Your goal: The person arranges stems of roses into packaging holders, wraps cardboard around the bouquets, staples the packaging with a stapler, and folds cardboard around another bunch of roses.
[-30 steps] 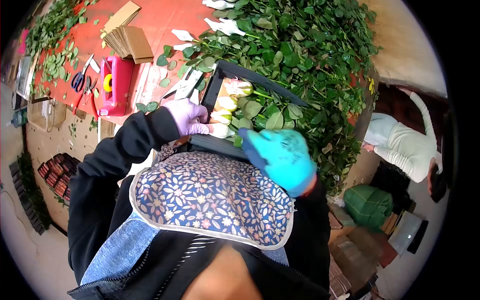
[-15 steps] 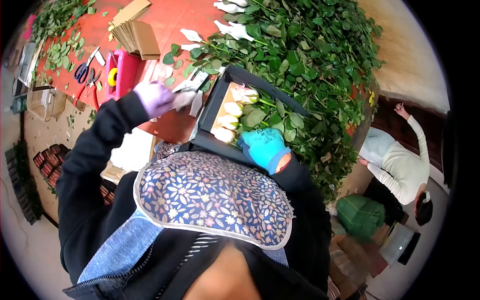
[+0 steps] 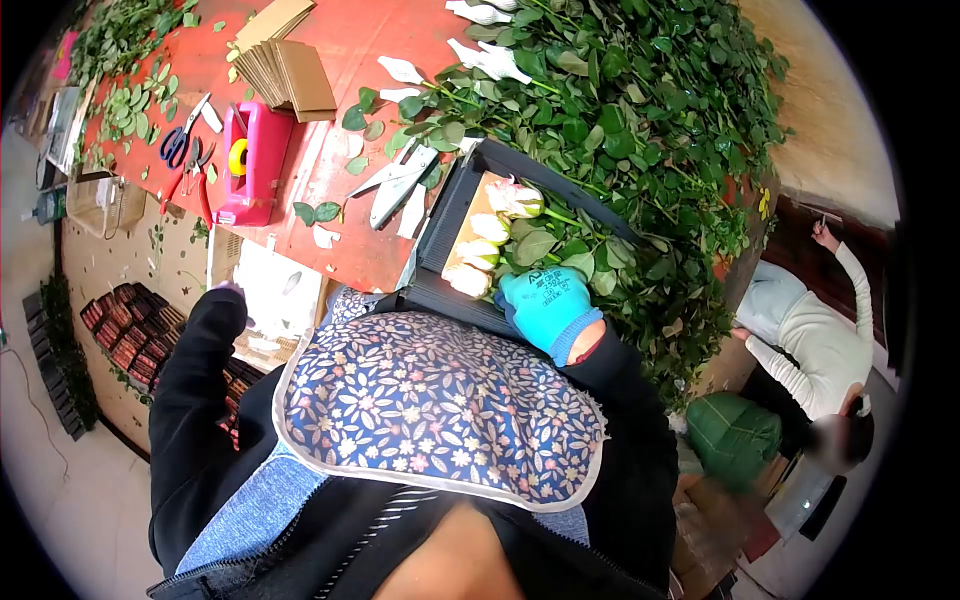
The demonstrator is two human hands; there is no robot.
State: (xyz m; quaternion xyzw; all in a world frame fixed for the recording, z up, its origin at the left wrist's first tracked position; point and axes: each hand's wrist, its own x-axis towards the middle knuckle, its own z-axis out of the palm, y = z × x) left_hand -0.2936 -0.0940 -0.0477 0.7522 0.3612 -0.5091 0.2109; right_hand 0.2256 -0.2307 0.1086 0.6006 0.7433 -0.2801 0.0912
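Several pale roses (image 3: 480, 254) lie side by side on a piece of cardboard (image 3: 463, 236) inside a black box (image 3: 436, 262), their leafy stems running right. My right hand (image 3: 547, 305), in a turquoise glove, is at the lower right of the roses, closed round something by the stems that I cannot make out. Down at the left, beside a white tray, my left hand (image 3: 231, 289) in a light purple glove is mostly hidden by its black sleeve; its fingers do not show.
Cut greenery (image 3: 640, 120) covers the right of the red table (image 3: 338, 50). Beyond the box are white-wrapped buds (image 3: 400, 70). Left stand a pink tape dispenser (image 3: 262, 170), scissors (image 3: 182, 140), red pliers (image 3: 193, 183) and cardboard pieces (image 3: 290, 80). Another person (image 3: 810, 320) is at the right.
My left hand has left the rose at the box's near edge, carried something whitish away and moved down left. My right hand has settled by the stems. The view has shifted slightly.
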